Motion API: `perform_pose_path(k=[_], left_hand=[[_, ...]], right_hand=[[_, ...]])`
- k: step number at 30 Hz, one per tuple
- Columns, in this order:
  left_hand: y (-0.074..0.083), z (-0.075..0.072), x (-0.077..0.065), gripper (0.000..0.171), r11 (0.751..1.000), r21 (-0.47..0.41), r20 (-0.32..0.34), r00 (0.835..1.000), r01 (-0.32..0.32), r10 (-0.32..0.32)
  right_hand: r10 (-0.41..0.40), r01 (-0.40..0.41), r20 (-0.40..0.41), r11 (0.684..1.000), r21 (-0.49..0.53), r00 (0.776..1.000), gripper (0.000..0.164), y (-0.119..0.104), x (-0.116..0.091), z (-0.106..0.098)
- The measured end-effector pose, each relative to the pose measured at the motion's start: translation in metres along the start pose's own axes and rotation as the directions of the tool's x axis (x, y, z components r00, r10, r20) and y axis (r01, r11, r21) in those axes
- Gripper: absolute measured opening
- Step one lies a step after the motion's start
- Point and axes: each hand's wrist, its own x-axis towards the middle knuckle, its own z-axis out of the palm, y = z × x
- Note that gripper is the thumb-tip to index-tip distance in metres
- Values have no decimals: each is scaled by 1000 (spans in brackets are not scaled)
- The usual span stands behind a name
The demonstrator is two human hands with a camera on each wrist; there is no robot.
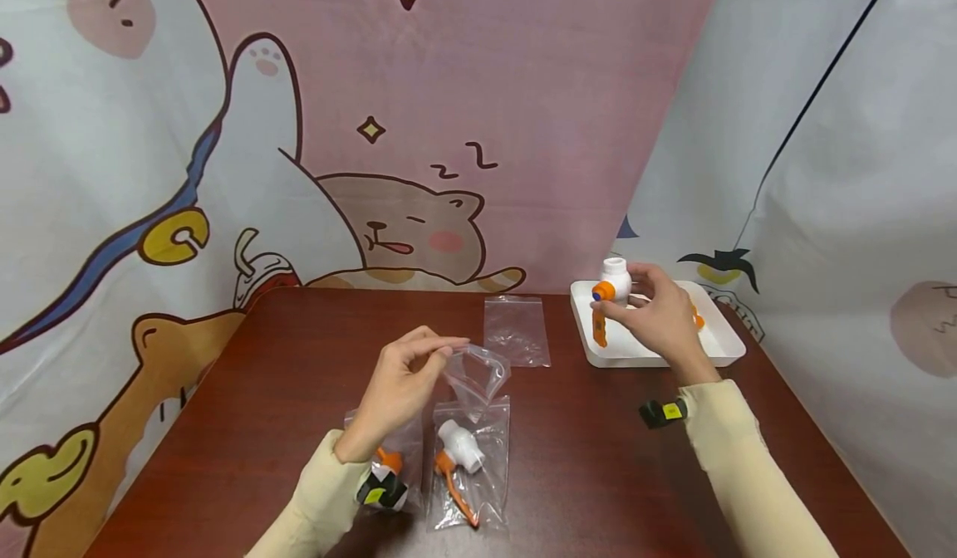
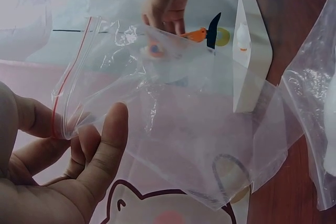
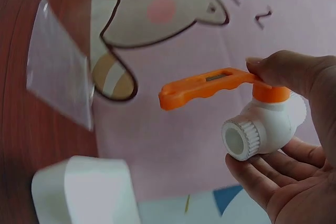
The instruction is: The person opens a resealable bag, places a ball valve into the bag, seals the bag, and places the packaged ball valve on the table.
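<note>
From where I stand, I can see a person at a brown table (image 1: pixel 568 467). The right hand (image 1: pixel 658 313) has a white valve (image 1: pixel 616 279) up in the air, near the left end of the white tray (image 1: pixel 631 354). The hand is bent around it, with room inside just for the valve. The thumb is on top, by the orange cap (image 3: pixel 270 94). The fingers are under the round white body. So the valve sits between thumb and fingers, and its long orange handle (image 3: pixel 197 88) pokes out past them.

The left hand (image 1: pixel 399 379) pinches a clear bag (image 1: pixel 478 375) by its top edge, near the red stripe (image 2: pixel 73 65). The thumb and fingers are close together there, and the rest of the bag hangs away from them. The valve is well apart from this hand and this bag.

Below the bag, another white valve (image 1: pixel 462 446) lies on the table in its own clear bag. Just beside it is one more bag with an orange piece (image 1: pixel 390 460), partly hidden by the left arm. A flat bag (image 1: pixel 516 330) lies between the left hand and the tray.
</note>
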Motion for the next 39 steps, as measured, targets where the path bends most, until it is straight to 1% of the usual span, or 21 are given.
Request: perform_pose_path(k=[6,10,14,19,24,28,32,36,39], left_hand=[[1,2,-1,26,1000,-2,6,1000,5,-5],[1,2,-1,26,1000,-2,6,1000,3,-3],[0,4,0,26,1000,-6,7,1000,3,-3],[2,6,1,25,1000,-4,14,1000,13,-12],[2,7,2,23,1000,5,26,999,19,-19],[3,7,2,23,1000,-2,33,999,25,-24],[5,7,2,23,1000,-16,38,999,22,-21],[6,8,2,22,999,-31,43,999,11,-10],[8,9,3,21,999,-46,51,999,1,1]], right_hand=[[-66,66,1,993,95,998,87,-20,-16,3],[-106,105,3,986,127,994,82,-32,-27,7],[-140,136,10,974,181,990,79,-45,-39,11],[-191,178,20,945,275,981,75,-60,-52,17],[-262,235,15,887,397,965,69,-72,-64,25],[-319,278,16,848,450,948,69,-81,-74,32],[-397,339,10,796,502,918,73,-88,-82,39],[-462,384,11,751,537,887,76,-94,-87,45],[-510,419,20,729,541,860,77,-96,-90,49]])
